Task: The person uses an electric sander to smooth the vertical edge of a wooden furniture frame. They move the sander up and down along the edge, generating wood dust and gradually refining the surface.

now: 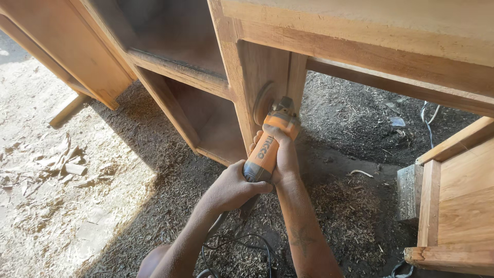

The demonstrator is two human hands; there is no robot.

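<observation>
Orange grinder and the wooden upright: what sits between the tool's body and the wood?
In the head view, the round sanding disc sits between the orange grinder and the wooden upright, pressed flat to the wood. Nothing else shows there.

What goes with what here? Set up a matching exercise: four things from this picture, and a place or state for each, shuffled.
1. orange grinder
2. sanding disc
3. black cable
4. wood shavings

a. pressed against the wooden upright
b. trailing on the ground by the forearms
c. gripped by the left hand and right hand
d. lying in sunlight at the left

Pairs: 1-c, 2-a, 3-b, 4-d
</observation>
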